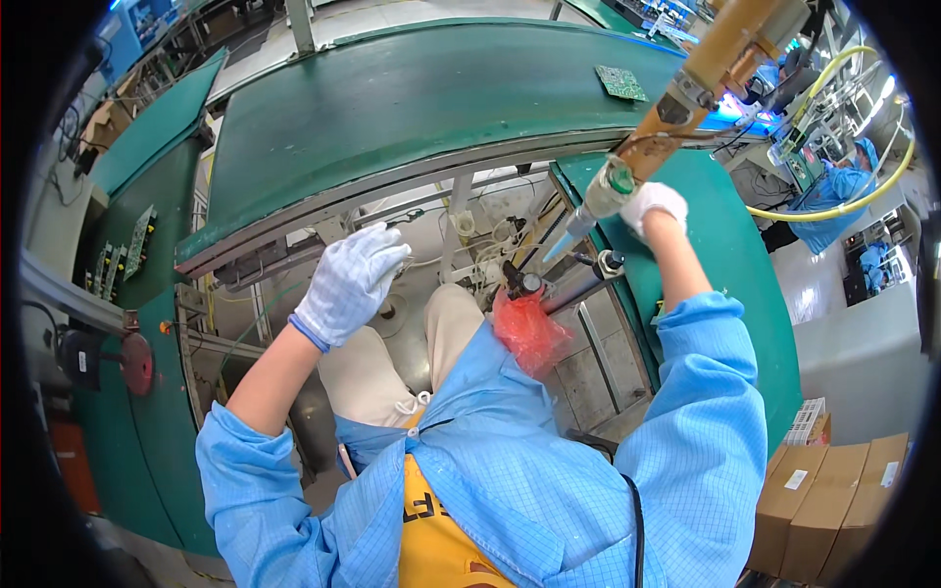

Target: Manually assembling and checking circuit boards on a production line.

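Observation:
My left hand (351, 284), in a white glove with a blue cuff, is raised over the gap in front of the conveyor. Its fingers are stretched out and bent a little, and nothing is in them. My right hand (659, 204), also gloved in white, is over the green side table (725, 245). Its shape is rounded and closed; the fingertips are hidden behind a dispensing syringe (606, 191) with a pale blue tip, so what they hold cannot be made out. The syringe hangs from a tan tube-like arm (686, 93).
A green conveyor (412, 98) runs across the front, with a green circuit board (620, 83) at its far right. Several boards (139, 240) stand in a rack on the left. A red plastic bag (529, 328) hangs near my knees. Cardboard boxes (833, 500) stand low right; another person (833, 201) works behind.

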`<state>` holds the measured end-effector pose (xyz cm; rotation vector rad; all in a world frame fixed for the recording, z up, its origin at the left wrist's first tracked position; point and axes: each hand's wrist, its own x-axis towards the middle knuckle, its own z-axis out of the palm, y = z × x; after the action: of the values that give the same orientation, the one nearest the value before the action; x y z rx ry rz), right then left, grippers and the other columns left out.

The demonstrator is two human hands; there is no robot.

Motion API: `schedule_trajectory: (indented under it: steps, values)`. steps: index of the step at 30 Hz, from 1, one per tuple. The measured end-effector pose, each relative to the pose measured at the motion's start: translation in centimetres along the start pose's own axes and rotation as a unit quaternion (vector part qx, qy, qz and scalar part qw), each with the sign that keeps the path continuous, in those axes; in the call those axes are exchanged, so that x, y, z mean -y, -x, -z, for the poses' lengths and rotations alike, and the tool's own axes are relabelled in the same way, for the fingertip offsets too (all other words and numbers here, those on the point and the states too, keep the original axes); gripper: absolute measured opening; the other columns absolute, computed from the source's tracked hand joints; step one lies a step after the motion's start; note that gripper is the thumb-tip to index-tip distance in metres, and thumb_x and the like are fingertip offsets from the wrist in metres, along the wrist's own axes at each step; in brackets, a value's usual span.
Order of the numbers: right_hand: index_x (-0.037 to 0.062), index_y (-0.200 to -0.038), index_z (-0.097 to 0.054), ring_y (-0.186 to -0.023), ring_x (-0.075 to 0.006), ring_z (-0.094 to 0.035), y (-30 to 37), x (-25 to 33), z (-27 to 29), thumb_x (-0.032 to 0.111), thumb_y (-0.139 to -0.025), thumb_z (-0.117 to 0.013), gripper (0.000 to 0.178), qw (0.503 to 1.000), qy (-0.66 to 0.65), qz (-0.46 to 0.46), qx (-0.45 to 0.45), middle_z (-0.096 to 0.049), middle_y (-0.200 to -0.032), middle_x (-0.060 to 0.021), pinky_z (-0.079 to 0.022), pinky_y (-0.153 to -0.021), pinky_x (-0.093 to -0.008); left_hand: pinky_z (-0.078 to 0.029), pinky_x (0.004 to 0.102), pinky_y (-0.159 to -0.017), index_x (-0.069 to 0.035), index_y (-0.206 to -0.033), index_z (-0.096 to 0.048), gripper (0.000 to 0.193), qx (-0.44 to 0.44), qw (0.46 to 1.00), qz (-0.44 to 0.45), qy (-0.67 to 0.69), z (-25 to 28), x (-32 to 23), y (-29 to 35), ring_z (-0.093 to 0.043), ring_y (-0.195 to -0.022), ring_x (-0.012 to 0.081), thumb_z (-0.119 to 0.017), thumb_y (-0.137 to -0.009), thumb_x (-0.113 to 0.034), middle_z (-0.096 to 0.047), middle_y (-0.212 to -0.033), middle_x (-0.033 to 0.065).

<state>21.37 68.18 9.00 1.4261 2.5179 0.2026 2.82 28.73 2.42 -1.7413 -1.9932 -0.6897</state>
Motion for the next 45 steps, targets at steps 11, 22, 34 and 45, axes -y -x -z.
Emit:
schedule_trajectory:
  steps: [11,22,34,45]
  values:
    - [0.0031,-0.097,-0.059,-0.074,-0.0115,-0.055,3.9,-4.4,4.4,0.026,-0.096,-0.054,0.023,0.729,-0.655,0.198,0.018,-0.055,-0.084,0.0012,-0.047,-0.061,-0.0285,-0.056,0.0378,-0.083,-0.012,-0.113,-0.064,0.034,0.005,0.976,0.118,0.181,-3.0,-0.4,-1.9,-0.066,-0.100,0.0295,-0.073,-0.081,-0.014,-0.069,-0.108,0.0100]
    - [0.0085,-0.118,-0.057,-0.082,-0.0078,-0.063,5.6,5.7,-1.7,0.033,-0.097,-0.060,0.033,0.566,-0.712,0.248,0.332,-0.064,-0.097,0.0000,-0.048,-0.062,-0.0216,-0.040,0.0372,-0.108,-0.003,-0.141,-0.043,0.054,0.013,0.402,0.321,0.858,-4.3,-4.0,-4.5,-0.054,-0.123,0.0203,-0.059,-0.097,-0.031,-0.055,-0.134,0.0096]
    - [0.0067,-0.134,-0.055,-0.093,-0.0189,-0.065,5.7,8.8,-2.8,0.047,-0.101,-0.046,0.053,0.785,-0.522,0.267,0.199,-0.065,-0.117,-0.0091,-0.052,-0.076,-0.0310,-0.052,0.0265,-0.086,0.001,-0.117,-0.064,0.032,-0.046,0.527,0.466,0.709,4.5,-1.9,5.5,-0.063,-0.097,0.0100,-0.070,-0.089,-0.014,-0.068,-0.107,0.0034]
    - [0.0027,-0.095,-0.067,-0.086,-0.0378,-0.062,-0.5,4.8,-6.4,0.038,-0.094,-0.059,0.036,0.845,-0.156,0.510,-0.049,-0.065,-0.088,-0.0199,-0.048,-0.076,-0.0451,-0.058,0.0334,-0.086,0.000,-0.128,-0.055,0.042,-0.334,0.524,0.550,0.558,18.6,-1.3,19.7,-0.068,-0.102,0.0210,-0.068,-0.091,-0.014,-0.068,-0.115,0.0125]
